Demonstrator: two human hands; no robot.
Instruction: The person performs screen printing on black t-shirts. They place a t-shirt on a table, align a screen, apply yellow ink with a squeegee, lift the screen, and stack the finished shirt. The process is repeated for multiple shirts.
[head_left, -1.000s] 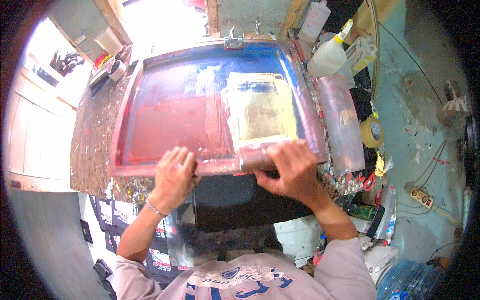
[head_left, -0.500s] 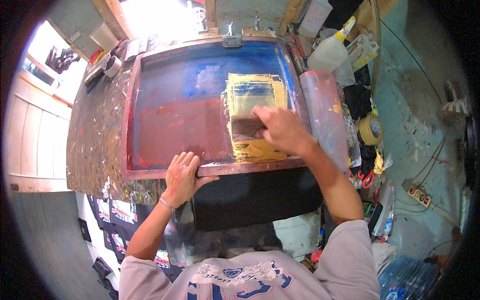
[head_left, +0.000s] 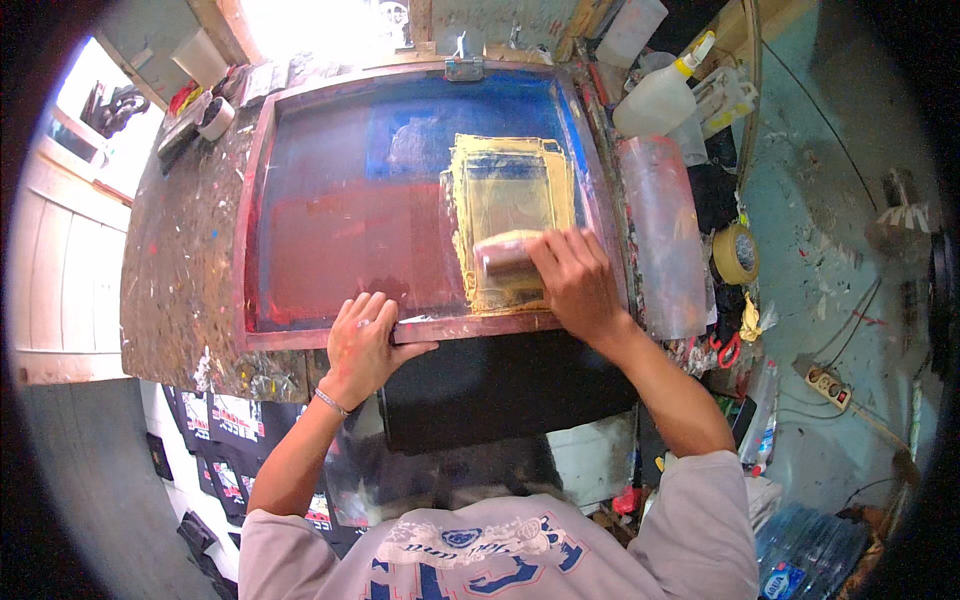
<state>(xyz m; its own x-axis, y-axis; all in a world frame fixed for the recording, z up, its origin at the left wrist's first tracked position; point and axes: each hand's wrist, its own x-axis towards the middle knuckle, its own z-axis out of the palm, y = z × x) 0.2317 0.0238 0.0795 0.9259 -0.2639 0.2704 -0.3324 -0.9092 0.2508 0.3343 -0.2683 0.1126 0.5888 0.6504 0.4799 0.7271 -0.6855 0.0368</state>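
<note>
A screen-printing frame (head_left: 445,333) with a reddish wooden rim lies on the worktable, its mesh stained dark red and blue. Yellow ink (head_left: 558,190) borders a rectangular patch on the right part of the mesh. My right hand (head_left: 582,285) grips a squeegee (head_left: 505,255), slightly blurred, over the near half of that patch. Some yellow ink shows along the squeegee's upper edge. At the frame's near rim, left of its middle, my left hand (head_left: 362,335) is closed on the wood, fingers over the top and thumb along the front.
A metal hinge clamp (head_left: 463,68) sits at the frame's far edge. To the right are a clear plastic roll (head_left: 664,235), a spray bottle (head_left: 655,98), a tape roll (head_left: 736,254) and red-handled scissors (head_left: 729,350). Black cloth (head_left: 500,390) hangs below the near rim. Printed dark fabric (head_left: 235,415) lies lower left.
My right hand has come nearer to me and a little right, and the squeegee has changed its tilt. My left hand keeps its hold on the rim.
</note>
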